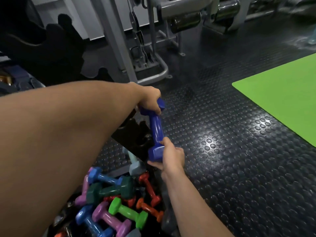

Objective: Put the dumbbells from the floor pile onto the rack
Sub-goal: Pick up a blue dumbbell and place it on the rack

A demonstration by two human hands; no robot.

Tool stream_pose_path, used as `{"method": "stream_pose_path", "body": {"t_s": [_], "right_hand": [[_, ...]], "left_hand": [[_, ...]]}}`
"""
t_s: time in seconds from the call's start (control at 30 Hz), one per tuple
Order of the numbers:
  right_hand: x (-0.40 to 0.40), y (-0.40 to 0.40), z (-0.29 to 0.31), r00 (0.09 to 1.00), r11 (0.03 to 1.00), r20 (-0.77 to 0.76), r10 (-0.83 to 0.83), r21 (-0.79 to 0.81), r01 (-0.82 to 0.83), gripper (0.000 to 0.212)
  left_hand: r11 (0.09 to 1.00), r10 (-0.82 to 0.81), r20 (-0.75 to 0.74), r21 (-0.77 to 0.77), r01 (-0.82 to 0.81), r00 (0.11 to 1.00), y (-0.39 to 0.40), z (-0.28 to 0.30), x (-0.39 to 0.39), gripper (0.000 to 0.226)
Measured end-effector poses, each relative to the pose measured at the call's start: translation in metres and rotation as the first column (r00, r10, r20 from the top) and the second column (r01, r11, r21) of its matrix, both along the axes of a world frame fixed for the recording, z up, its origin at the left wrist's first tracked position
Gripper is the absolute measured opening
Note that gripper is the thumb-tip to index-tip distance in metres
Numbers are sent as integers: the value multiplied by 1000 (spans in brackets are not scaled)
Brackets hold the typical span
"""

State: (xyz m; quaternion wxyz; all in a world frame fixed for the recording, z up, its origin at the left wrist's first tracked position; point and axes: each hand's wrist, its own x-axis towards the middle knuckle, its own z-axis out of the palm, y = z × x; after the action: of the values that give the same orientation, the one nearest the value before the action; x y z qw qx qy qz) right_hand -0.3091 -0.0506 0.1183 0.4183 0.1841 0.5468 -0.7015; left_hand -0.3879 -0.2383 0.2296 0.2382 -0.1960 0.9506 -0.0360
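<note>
Both hands hold one dark blue dumbbell [156, 129] above the floor. My left hand [148, 98] grips its far head from above. My right hand [171, 156] grips its near head from the right side. The dumbbell hangs just right of a black notched rack [135, 134], close to its cradles. Below lies the floor pile [112, 202] of small coloured dumbbells: blue, dark green, bright green, purple, red, orange and pale grey. My left forearm hides the pile's left part.
Black studded rubber floor [230, 159] spreads to the right. A green mat [282, 98] lies at the far right. A grey weight machine frame [145, 65] stands behind, and dark notched rack shelves [51, 45] loom at upper left.
</note>
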Motion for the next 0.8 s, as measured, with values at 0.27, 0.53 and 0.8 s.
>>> {"method": "stream_pose_path", "body": {"t_s": [0.27,0.53,0.8], "right_hand": [[-6,-22,9,998,997,13,58,-56,-57,43],[-12,-22,12,990,989,-16,142,-31,-143,34],[-10,-32,10,988,988,-23,152,16,-152,50]], "left_hand": [[991,54,69,-123,-46,996,-27,0,-16,46],[990,118,134,-97,-106,984,-40,-12,-15,43],[990,125,190,-91,-109,974,-46,-20,-18,41]]}}
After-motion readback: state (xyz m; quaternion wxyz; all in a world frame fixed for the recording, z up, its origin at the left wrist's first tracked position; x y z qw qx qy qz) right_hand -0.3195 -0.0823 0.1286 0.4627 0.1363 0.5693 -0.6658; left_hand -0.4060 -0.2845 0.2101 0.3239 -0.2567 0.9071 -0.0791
